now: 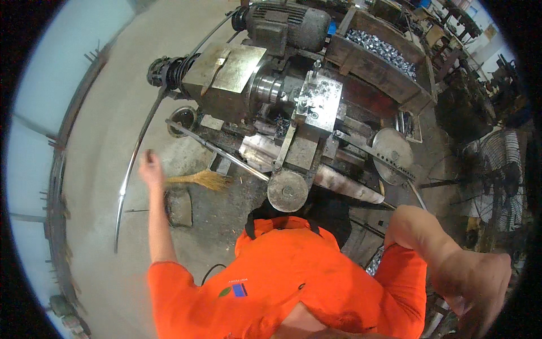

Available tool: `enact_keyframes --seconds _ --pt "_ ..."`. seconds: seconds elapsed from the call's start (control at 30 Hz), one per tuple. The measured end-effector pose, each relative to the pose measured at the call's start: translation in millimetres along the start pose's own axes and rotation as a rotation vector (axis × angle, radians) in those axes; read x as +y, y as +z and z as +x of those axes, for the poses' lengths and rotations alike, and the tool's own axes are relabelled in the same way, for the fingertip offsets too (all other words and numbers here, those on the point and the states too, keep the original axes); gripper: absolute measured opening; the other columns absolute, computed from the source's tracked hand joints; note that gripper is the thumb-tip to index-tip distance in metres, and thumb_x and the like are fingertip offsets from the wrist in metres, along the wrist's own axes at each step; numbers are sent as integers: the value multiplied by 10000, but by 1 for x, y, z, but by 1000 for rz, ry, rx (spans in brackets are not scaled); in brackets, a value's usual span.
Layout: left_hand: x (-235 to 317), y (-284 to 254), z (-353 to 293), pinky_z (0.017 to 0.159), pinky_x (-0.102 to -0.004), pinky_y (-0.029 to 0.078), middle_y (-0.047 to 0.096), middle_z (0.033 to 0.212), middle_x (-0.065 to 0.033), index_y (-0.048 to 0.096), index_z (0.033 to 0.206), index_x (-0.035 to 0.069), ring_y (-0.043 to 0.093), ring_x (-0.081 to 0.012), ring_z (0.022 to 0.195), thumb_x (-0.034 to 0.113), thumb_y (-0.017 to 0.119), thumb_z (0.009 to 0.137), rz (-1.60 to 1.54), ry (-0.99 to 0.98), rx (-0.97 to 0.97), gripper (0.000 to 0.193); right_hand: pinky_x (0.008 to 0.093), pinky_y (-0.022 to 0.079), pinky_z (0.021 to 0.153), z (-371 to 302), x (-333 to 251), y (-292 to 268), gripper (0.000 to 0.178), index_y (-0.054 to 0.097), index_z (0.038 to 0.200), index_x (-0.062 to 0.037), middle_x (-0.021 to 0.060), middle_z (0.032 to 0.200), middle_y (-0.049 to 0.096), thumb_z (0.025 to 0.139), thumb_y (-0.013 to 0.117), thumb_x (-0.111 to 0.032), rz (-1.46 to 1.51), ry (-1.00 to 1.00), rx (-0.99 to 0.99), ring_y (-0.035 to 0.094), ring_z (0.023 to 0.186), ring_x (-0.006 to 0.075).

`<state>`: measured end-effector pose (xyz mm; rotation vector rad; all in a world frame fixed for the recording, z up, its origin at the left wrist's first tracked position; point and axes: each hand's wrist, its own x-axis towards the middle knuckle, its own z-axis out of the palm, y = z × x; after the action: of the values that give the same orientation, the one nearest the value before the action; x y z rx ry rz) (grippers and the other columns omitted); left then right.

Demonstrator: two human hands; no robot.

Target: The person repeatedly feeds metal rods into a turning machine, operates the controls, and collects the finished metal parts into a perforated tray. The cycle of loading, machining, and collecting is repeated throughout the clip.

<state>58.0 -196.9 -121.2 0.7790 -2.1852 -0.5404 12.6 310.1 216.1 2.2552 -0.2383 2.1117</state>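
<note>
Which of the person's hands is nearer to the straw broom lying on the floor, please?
Left. The left hand hangs just left of the straw broom, not touching it. The right hand is far off, low at the picture's right edge.

One lathe (271,96) at centre. One electric motor (285,22) at 12 o'clock. One wooden bin (384,65) of small metal parts at 1 o'clock, too many to count. Two round handwheels: (287,191), (393,148). One broom (203,179) at 9 o'clock. One fan (499,169) at 3 o'clock. Two hands: left (151,168), right (480,288), probably blurred.
</note>
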Motion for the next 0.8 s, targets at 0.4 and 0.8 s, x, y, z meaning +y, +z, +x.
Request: enact_keyframes --seconds 0.4,0.8 --pt "22 130 -65 814 -416 482 579 1119 -166 580 1045 82 584 -322 980 290 636 709 699 389 -1133 399 290 526 690 -6 -21 1 136 670 724 8 102 759 645 749 560 83 -636 -454 -51 612 660 171" --pt "-18 147 -60 719 -382 509 659 915 -81 629 934 143 636 -247 867 147 538 768 906 651 -984 189 343 490 588 -106 -125 -8 119 640 704 -31 127 886 605 687 522 -29 -964 614 349 587 669 228"
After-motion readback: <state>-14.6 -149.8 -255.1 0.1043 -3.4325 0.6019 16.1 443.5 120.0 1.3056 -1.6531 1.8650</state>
